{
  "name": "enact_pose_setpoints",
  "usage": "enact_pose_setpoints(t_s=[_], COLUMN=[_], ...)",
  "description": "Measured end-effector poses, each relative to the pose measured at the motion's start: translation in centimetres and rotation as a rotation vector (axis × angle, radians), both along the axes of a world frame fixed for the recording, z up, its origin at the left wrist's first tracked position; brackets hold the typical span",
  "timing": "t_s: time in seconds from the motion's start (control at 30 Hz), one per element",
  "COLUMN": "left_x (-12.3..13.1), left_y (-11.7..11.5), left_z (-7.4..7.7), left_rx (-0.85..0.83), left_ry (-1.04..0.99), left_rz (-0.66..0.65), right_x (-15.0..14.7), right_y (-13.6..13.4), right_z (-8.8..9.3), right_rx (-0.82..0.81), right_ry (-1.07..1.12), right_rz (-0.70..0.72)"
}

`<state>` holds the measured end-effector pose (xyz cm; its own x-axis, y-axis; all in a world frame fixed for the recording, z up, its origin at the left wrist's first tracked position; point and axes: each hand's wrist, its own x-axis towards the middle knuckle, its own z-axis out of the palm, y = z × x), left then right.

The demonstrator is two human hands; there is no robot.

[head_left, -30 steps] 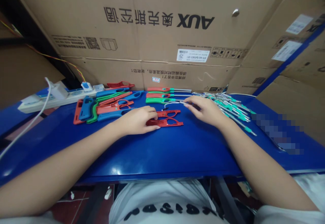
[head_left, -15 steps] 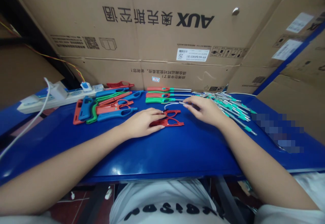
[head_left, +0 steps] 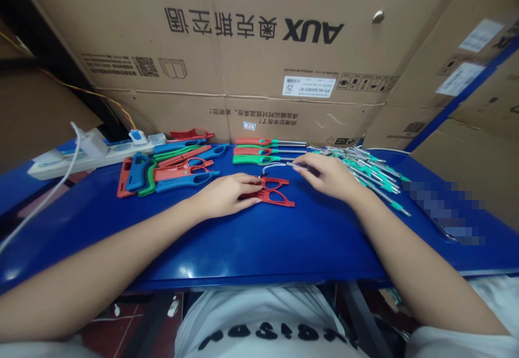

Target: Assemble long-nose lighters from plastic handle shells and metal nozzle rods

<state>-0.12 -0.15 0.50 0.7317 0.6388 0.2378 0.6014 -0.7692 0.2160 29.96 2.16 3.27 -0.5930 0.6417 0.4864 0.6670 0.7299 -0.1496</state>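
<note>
My left hand (head_left: 230, 194) grips two red lighter shell halves (head_left: 279, 197) at their handle ends, low over the blue table; its fingers hide those ends. A small dark part shows by its index finger. My right hand (head_left: 328, 177) pinches a thin metal lighter tube, largely hidden by the fingers, with a white wire (head_left: 273, 166) trailing left from it toward the shells. Behind the hands lie three assembled lighters (head_left: 253, 151), red, orange-red and green, side by side. To the right of them is a heap of metal lighter tubes with green collars (head_left: 373, 170).
Red, blue and green lighter shells (head_left: 182, 182) are piled at left, before a white power strip (head_left: 105, 150) with cables. A large cardboard sheet (head_left: 243, 77) walls off the back. At right, a blurred-out dark flat object (head_left: 444, 212) lies on the blue table (head_left: 259, 250).
The red shells have turned slightly, their right ends shifting a little toward my body. My left hand moved slightly with them; my right hand is nearly still.
</note>
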Motion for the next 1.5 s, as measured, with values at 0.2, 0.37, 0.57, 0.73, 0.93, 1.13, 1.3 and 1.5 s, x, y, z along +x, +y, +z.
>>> enact_pose_setpoints(t_s=[0.2,0.37,0.57,0.73,0.93,1.13,1.3,1.5], left_x=[-0.3,-0.7,-0.9,-0.8,-0.4,1.1,1.7,2.0], left_y=[0.2,0.4,0.6,0.3,-0.3,-0.7,-1.1,-1.5], left_z=[0.6,1.0,0.8,1.1,1.3,0.4,-0.2,0.4], left_rx=[0.007,0.024,0.042,0.031,0.076,-0.055,-0.218,-0.27], left_ry=[-0.042,0.006,0.02,0.05,-0.059,-0.529,-0.627,-0.742], left_rz=[-0.055,-0.059,-0.059,-0.05,0.069,0.255,0.189,0.164], right_x=[0.0,0.1,0.0,0.1,0.0,-0.5,-0.6,-0.2], right_y=[0.1,0.1,0.0,0.1,-0.1,-0.4,-0.4,0.0], right_z=[0.0,0.0,0.0,0.0,0.1,0.1,-0.3,-0.4], right_rx=[-0.005,-0.009,-0.012,-0.011,-0.006,0.005,-0.035,-0.117], right_ry=[0.006,0.014,0.007,0.001,0.004,0.047,0.025,-0.049], right_rz=[0.006,0.013,0.011,0.005,0.014,0.04,0.047,0.016])
